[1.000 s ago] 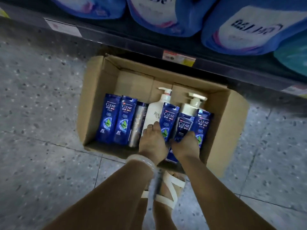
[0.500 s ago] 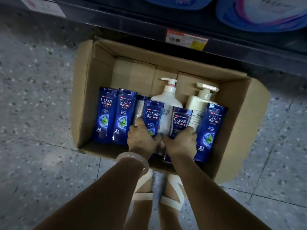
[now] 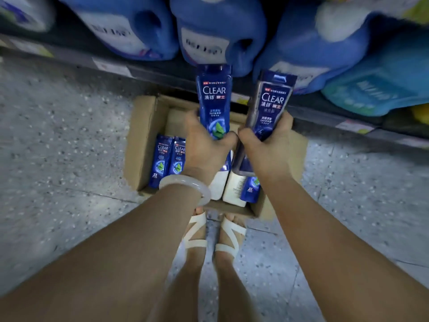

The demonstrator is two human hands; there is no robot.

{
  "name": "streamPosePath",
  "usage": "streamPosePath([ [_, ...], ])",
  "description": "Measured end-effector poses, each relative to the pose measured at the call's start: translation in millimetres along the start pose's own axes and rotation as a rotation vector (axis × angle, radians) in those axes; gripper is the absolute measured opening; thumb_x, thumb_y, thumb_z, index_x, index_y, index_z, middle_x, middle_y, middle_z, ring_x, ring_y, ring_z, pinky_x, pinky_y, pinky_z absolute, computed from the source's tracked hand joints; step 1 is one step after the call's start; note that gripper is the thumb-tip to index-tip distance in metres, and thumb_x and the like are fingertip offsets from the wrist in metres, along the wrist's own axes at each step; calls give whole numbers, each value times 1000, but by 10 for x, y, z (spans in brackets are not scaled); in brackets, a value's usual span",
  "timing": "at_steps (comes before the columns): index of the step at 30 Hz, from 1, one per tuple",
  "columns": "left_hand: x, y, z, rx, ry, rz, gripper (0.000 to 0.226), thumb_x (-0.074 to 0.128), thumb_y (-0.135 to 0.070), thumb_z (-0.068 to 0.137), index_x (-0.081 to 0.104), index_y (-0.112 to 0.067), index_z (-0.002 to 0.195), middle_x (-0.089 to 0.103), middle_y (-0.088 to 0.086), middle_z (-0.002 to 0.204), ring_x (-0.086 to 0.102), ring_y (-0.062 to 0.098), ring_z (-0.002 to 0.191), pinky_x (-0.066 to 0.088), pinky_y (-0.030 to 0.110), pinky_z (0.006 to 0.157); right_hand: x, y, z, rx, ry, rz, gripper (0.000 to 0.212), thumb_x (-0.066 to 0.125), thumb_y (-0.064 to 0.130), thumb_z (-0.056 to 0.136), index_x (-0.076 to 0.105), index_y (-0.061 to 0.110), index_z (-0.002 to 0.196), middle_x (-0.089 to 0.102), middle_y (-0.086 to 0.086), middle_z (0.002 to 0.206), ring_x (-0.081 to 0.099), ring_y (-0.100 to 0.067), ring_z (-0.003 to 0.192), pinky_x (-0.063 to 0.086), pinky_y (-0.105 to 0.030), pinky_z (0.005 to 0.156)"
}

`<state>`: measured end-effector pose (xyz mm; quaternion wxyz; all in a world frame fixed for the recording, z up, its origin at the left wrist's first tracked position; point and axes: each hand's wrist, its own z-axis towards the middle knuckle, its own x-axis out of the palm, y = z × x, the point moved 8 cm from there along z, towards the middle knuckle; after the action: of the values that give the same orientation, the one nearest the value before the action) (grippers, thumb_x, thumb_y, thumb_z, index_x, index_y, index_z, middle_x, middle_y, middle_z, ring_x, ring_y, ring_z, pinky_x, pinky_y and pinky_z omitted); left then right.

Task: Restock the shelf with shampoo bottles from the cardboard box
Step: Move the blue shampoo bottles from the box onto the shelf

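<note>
Two shampoo bottles lifted clear of cardboard box (image 3: 141,145) since a second ago | left hand (image 3: 205,147) fingers wrapped round blue bottle (image 3: 214,98); right hand (image 3: 267,147) round grey bottle (image 3: 270,105) | both above fingers, caps up | next: shelving.

Both forearms are bare, with no sleeves visible. The left hand (image 3: 206,149) and right hand (image 3: 267,147) wear no gloves or rings. A smooth, translucent pale-white rounded bangle (image 3: 185,188) encircles the left wrist. Each foot carries a white open-toe strappy sandal (image 3: 195,231), its flat straps crossing the instep in a Z-shaped pattern. The lower legs are bare.
</note>
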<state>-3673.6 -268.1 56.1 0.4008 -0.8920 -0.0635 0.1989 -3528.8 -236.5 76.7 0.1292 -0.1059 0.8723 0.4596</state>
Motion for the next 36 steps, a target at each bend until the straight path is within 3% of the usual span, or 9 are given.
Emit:
streamPosePath([
  [5, -240, -997, -541, 93, 42, 2, 54, 72, -2, 70, 35, -20, 105, 56, -3, 90, 60, 10, 81, 52, 27, 75, -496, 899, -448, -50, -42, 120, 60, 67, 3, 78, 34, 13, 127, 57, 10, 93, 57, 6, 72, 47, -7, 61],
  [10, -455, -2016, -1219, 263, 127, 90, 47, 71, -10, 77, 36, -19, 108, 48, -19, 77, 53, -8, 62, 38, -2, 51, -957, 1715, -933, -137, -74, 236, 49, 67, 5, 80, 39, 18, 117, 62, 13, 83, 60, 10, 64, 50, -10, 60],
  [12, -490, -2382, -1431, 327, 143, 82, 48, 73, -12, 75, 37, -20, 106, 54, -17, 80, 57, -11, 63, 42, 1, 54, -1132, 2049, -1126, -202, -92, 239, 49, 68, 8, 78, 37, 25, 112, 64, 17, 76, 59, 10, 61, 50, -14, 62],
  [15, -512, -2894, -1676, 425, 127, 65, 54, 76, -13, 71, 38, -20, 108, 58, -14, 87, 62, 11, 81, 51, 28, 73, -1427, 2538, -1363, -300, -131, 296, 50, 65, -3, 79, 36, 13, 117, 59, 14, 82, 57, 15, 61, 44, -4, 57],
  [20, -523, -3714, -2190, 595, 129, 83, 56, 73, -14, 71, 33, -26, 107, 61, -6, 101, 60, 17, 93, 48, 33, 79, -1989, 3209, -1749, -439, -232, 298, 54, 67, 1, 79, 36, 9, 123, 54, 17, 91, 55, 20, 68, 40, 3, 61],
  [24, -403, -4222, -2709, 700, 140, 101, 53, 75, -17, 72, 33, -23, 105, 53, -17, 85, 55, 15, 81, 41, 27, 66, -2477, 3542, -2054, -498, -320, 308, 55, 69, 4, 77, 36, 18, 119, 56, 16, 90, 57, 16, 69, 45, -6, 64],
  [27, -182, -4532, -3180, 793, 171, 111, 54, 76, -20, 71, 35, -24, 106, 55, -15, 86, 58, 17, 83, 43, 31, 69, -2950, 3706, -2324, -533, -387, 317, 55, 71, 7, 74, 37, 27, 113, 59, 15, 87, 60, 7, 71, 49, -19, 69],
  [31, 269, -4928, -3864, 903, 248, 129, 49, 73, -18, 72, 38, -26, 105, 58, -9, 91, 57, 11, 81, 41, 21, 62, -3779, 3858, -2728, -588, -473, 334, 56, 69, 1, 75, 37, 20, 116, 58, 14, 88, 58, 13, 67, 44, -5, 59],
  [36, 973, -5418, -4873, 1007, 260, 150, 44, 72, -13, 72, 38, -21, 98, 52, -10, 82, 51, 10, 70, 33, 12, 55, -5087, 3875, -3298, -629, -577, 346, 49, 69, 5, 78, 38, 18, 113, 55, 8, 91, 54, 18, 66, 43, -6, 56],
])
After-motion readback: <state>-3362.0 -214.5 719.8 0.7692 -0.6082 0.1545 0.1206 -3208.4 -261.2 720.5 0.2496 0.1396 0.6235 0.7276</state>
